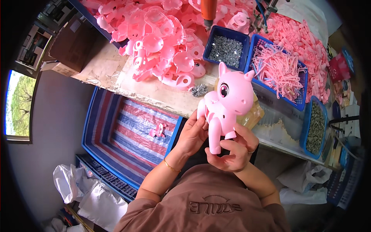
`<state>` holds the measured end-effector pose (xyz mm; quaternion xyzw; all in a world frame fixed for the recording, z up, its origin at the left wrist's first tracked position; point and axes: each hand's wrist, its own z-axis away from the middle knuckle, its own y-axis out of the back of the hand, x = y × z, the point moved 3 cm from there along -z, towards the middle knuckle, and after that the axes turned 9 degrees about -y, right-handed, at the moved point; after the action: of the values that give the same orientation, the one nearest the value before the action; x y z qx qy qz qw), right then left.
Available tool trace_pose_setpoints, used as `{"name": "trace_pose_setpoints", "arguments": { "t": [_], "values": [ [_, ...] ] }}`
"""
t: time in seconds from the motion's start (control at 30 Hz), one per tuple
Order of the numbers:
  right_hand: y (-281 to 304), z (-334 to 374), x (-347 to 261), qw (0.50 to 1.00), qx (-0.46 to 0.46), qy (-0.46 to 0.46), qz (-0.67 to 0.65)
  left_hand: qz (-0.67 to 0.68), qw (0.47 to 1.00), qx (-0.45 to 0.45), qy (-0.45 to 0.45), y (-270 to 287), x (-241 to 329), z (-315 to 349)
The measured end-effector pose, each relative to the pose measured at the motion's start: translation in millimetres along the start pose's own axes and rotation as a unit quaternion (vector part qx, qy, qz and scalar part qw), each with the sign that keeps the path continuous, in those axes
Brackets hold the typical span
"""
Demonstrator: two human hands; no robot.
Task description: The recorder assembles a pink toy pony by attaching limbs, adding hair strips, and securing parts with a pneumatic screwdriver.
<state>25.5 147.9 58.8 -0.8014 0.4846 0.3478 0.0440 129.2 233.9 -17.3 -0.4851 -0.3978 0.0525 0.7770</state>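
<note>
A pink plastic toy pony [228, 100] with a large painted eye stands upright between my hands, above the table's front edge. My left hand [192, 135] grips its rear body, the thumb pressed against the side. Around the legs on the other side curls my right hand [234, 150], its fingers bent near the feet. An opening shows in the pony's side behind the front leg. Just behind it on the table lies a small heap of screws [199, 90]. An orange power screwdriver [208, 11] hangs above the table, its tip pointing down.
Pink shell parts [154, 42] are heaped at the back. Right of them stand a blue tray of screws [226, 50], a blue basket of thin pink parts [276, 69] and a blue tray of small metal pieces [316, 127]. A striped-lined bin [131, 135] at left holds one pink piece.
</note>
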Motion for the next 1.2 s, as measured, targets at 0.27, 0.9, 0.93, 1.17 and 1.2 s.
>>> {"name": "trace_pose_setpoints", "arguments": {
  "t": [0.27, 0.9, 0.93, 1.17, 1.2],
  "values": [
    [1, -5, 4, 0.998, -0.035, -0.017, 0.053, -0.023, 1.0, -0.02, -0.008, -1, 8, 0],
    [-5, -7, -5, 0.995, -0.085, 0.049, 0.014, 0.352, 0.921, -0.089, 0.143, -9, 0, 1],
    [-3, -10, -6, 0.996, -0.07, 0.052, 0.024, 0.326, 0.931, -0.081, 0.145, -8, -1, 0],
    [-5, -6, -13, 0.982, -0.014, 0.087, 0.168, 0.557, 0.805, -0.129, 0.159, -9, 2, -2],
    [-6, -5, -14, 0.983, -0.013, 0.088, 0.16, 0.556, 0.806, -0.128, 0.159, -6, 0, -1]
  ]
}}
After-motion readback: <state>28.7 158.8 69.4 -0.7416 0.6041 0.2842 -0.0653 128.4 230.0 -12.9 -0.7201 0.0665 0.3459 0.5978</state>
